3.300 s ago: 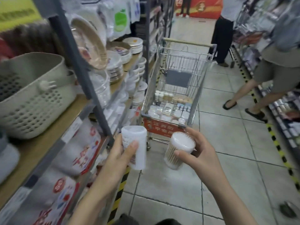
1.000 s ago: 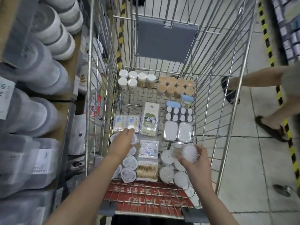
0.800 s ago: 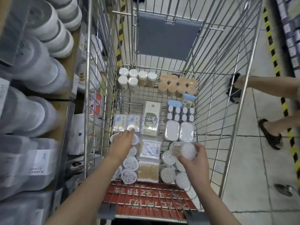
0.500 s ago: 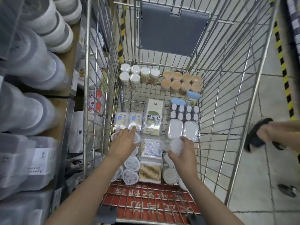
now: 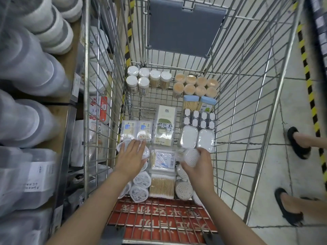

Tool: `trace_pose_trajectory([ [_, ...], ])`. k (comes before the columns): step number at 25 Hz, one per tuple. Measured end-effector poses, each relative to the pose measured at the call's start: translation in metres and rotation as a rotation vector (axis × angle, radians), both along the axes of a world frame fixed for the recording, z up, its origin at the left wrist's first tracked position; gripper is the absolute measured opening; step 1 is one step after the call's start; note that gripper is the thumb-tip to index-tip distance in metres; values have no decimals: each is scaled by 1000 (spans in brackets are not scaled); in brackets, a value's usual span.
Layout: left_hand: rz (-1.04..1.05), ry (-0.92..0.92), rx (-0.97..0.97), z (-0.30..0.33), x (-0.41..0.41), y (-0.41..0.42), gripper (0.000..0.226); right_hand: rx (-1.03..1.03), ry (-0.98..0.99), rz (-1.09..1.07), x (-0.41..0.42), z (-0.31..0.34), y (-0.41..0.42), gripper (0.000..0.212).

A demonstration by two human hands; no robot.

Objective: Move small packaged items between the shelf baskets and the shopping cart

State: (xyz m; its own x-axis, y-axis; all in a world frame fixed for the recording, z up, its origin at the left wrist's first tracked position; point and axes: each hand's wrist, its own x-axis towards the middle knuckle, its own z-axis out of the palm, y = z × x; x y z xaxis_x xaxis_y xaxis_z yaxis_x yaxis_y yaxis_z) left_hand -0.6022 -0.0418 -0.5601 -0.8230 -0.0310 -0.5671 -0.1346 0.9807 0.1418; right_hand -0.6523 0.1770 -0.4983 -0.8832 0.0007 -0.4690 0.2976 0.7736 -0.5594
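The left hand (image 5: pixel 131 159) lies flat, fingers spread, on a clear round pack (image 5: pixel 123 146) in the wire shopping cart (image 5: pixel 247 106). The right hand (image 5: pixel 200 169) grips a clear cotton-swab cylinder (image 5: pixel 188 156), tilted above the packs.

Six white-lidded jars (image 5: pixel 143 79); eight tan-topped tubs (image 5: pixel 195 85); two blue-lidded toothpick boxes (image 5: pixel 199 103); two white oval cases (image 5: pixel 197 140); two hands.
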Motion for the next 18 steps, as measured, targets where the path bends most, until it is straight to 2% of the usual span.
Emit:
trace_pose_trajectory([
  [3,10,-41,13,0,1,3,67,9,-12,-7,5,-7,1,66],
  [7,15,-47,9,1,2,2,67,126,30,-16,4,-15,1,64],
  [11,0,-51,-7,1,2,3,67,306,-97,62,-4,-26,2,61],
  [14,-2,-49,-5,-1,3,2,67,501,-92,251,-4,-34,8,44],
  [18,-2,-31,-11,0,4,3,67,544,-37,301,-4,-41,12,28],
])
